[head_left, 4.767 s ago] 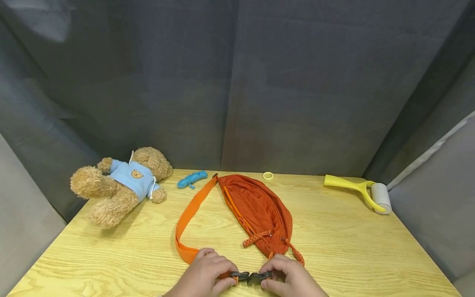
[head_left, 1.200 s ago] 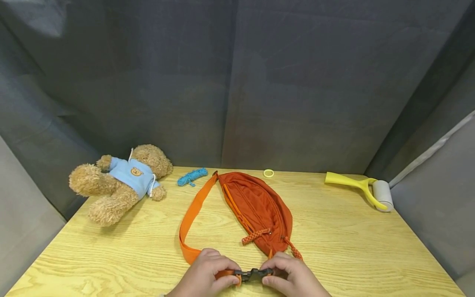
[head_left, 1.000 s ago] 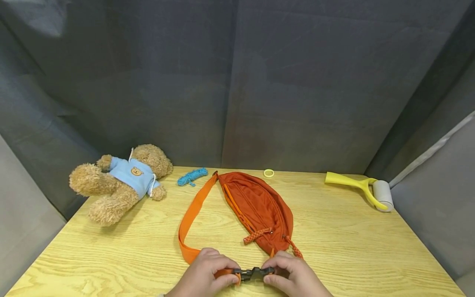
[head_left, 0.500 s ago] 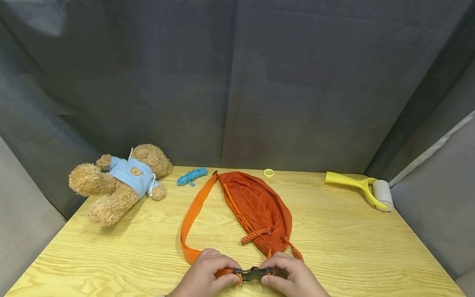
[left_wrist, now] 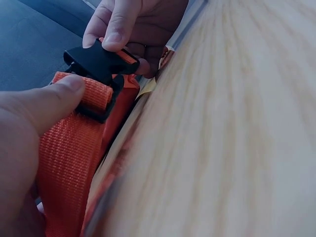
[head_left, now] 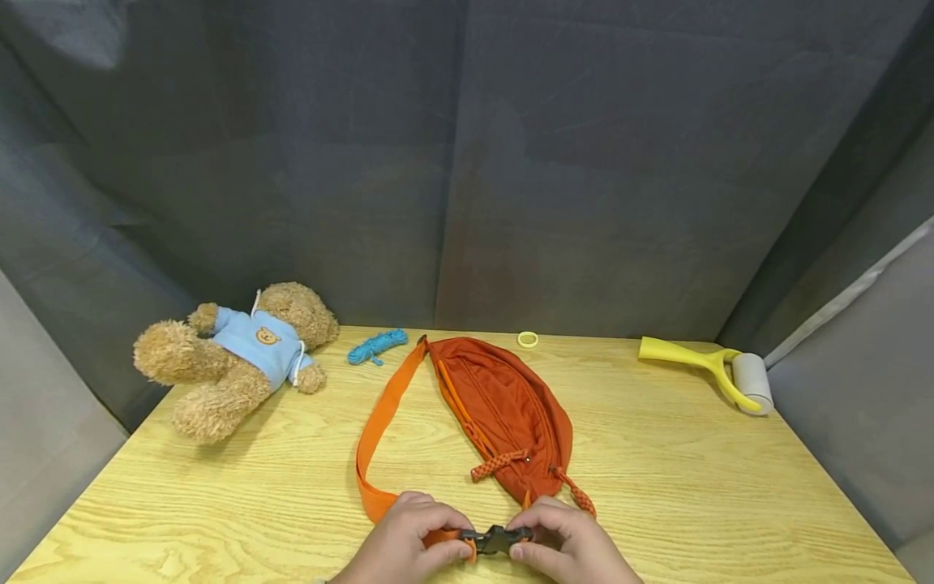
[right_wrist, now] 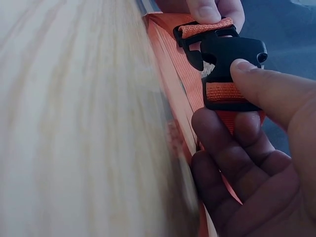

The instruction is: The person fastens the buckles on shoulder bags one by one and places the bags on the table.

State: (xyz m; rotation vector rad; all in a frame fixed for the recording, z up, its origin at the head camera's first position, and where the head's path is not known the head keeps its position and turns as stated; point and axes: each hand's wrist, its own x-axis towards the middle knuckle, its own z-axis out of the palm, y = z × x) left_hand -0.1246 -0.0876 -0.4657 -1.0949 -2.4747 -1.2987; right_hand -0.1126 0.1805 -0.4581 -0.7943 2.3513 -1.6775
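Observation:
A rust-red waist bag (head_left: 511, 405) lies on the table, its orange strap (head_left: 379, 430) curving down to a black side-release buckle (head_left: 499, 538) near the front edge. My left hand (head_left: 412, 539) pinches the strap-side pronged half (left_wrist: 91, 111), thumb on the orange webbing. My right hand (head_left: 572, 539) grips the socket half (right_wrist: 237, 54) between thumb and fingers. In the right wrist view the two halves meet in line, the prongs partly within the socket and a side prong still showing. A braided zipper pull (head_left: 499, 465) lies on the bag.
On the wooden table (head_left: 693, 487), a teddy bear (head_left: 255, 349) in a blue hoodie lies at left. Behind are a blue cord bundle (head_left: 377, 346) and a pale yellow ring (head_left: 528, 340). A yellow-handled roller (head_left: 751, 383) lies far right, against dark curtains (head_left: 584, 162).
The buckle halves, angled and barely meeting 4.8 s ago, now sit in line and joined further. In the last second the right hand has shifted slightly left; the left hand stays nearly still.

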